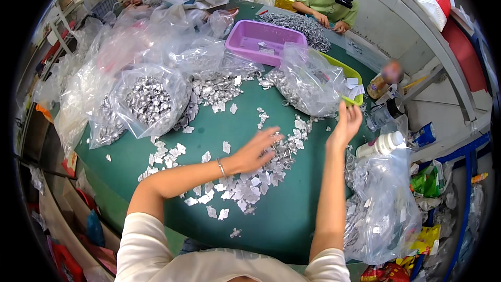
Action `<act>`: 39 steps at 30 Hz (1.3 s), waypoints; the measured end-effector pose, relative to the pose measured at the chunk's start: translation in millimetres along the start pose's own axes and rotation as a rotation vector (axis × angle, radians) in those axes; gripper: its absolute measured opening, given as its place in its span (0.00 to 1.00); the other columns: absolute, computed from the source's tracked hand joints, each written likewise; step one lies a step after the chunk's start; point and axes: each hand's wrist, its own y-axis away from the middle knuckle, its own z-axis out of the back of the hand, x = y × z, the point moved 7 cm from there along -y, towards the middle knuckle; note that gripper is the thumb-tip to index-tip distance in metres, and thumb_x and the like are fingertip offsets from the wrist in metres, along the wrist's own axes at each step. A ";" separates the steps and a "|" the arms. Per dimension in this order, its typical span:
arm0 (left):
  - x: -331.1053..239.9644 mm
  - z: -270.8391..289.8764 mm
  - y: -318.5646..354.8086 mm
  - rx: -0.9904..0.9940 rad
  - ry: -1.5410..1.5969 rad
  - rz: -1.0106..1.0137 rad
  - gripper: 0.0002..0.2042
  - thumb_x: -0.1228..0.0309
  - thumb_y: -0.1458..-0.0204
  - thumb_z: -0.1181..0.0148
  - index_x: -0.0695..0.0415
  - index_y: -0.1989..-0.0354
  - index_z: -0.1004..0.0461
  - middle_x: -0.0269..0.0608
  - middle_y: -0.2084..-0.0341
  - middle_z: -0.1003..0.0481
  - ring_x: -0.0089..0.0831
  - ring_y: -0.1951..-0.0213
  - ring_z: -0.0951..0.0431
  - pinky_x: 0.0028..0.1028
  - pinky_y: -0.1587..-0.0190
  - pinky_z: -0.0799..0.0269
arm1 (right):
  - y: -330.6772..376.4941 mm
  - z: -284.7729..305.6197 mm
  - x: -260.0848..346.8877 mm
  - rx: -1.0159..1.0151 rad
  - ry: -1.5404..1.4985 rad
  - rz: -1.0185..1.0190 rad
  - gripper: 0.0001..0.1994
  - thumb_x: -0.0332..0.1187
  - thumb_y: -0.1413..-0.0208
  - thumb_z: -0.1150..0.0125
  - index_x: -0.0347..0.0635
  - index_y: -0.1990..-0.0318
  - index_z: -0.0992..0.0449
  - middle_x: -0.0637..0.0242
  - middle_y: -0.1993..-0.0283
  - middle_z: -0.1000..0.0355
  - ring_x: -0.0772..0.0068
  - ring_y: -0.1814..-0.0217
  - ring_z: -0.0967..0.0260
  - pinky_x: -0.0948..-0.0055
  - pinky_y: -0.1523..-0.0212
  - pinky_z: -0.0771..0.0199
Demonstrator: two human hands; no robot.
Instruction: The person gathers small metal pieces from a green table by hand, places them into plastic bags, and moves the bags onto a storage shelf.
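Observation:
My left hand (257,152) reaches over a heap of small silvery metal pieces (282,151) in the middle of the green table. Its fingers are spread and slightly blurred, touching or just above the pieces. My right hand (345,125) is raised at the near corner of a yellow-green basket (357,99), fingers bent. What it holds, if anything, does not show. White cards (355,89) lie in that basket. Beside it, a clear plastic bag (313,83) spills more metal pieces. Flat, leaf-like silvery pieces (245,190) are scattered below my left forearm.
A purple basket (250,55) stands farther back. Open bags of metal pieces (148,102) crowd the left. At right are a white bottle (381,144) and a large clear bag (386,203). A co-worker in green (326,5) handles things by a grey heap (297,26).

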 end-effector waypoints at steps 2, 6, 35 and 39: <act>19.9 1.1 10.0 -0.038 -0.209 0.187 0.27 0.66 0.44 0.47 0.53 0.36 0.44 0.52 0.36 0.48 0.50 0.33 0.51 0.51 0.34 0.59 | 48.0 26.6 -38.0 -0.062 0.052 -0.105 0.21 0.29 0.50 0.34 0.38 0.52 0.37 0.68 0.58 0.41 0.74 0.55 0.42 0.74 0.51 0.38; 7.1 -23.0 28.1 0.098 -0.247 0.133 0.29 0.62 0.46 0.45 0.56 0.37 0.45 0.56 0.35 0.51 0.60 0.35 0.53 0.53 0.36 0.56 | 137.3 -9.8 -58.6 0.837 0.902 0.256 0.19 0.41 0.45 0.45 0.46 0.47 0.30 0.52 0.40 0.40 0.49 0.37 0.45 0.57 0.38 0.47; -80.4 -72.5 133.4 0.321 -0.631 -0.091 0.28 0.61 0.46 0.45 0.55 0.37 0.42 0.44 0.36 0.46 0.51 0.35 0.51 0.54 0.38 0.53 | 127.8 103.6 -12.6 0.609 1.538 0.121 0.25 0.38 0.47 0.41 0.36 0.44 0.35 0.53 0.38 0.41 0.49 0.35 0.47 0.53 0.40 0.46; -90.1 -55.8 129.4 0.214 -0.545 0.020 0.27 0.64 0.48 0.42 0.56 0.39 0.40 0.47 0.36 0.48 0.52 0.35 0.51 0.54 0.38 0.52 | 156.8 74.0 27.4 0.684 1.317 0.403 0.21 0.34 0.46 0.42 0.38 0.45 0.33 0.54 0.38 0.41 0.48 0.34 0.48 0.52 0.39 0.47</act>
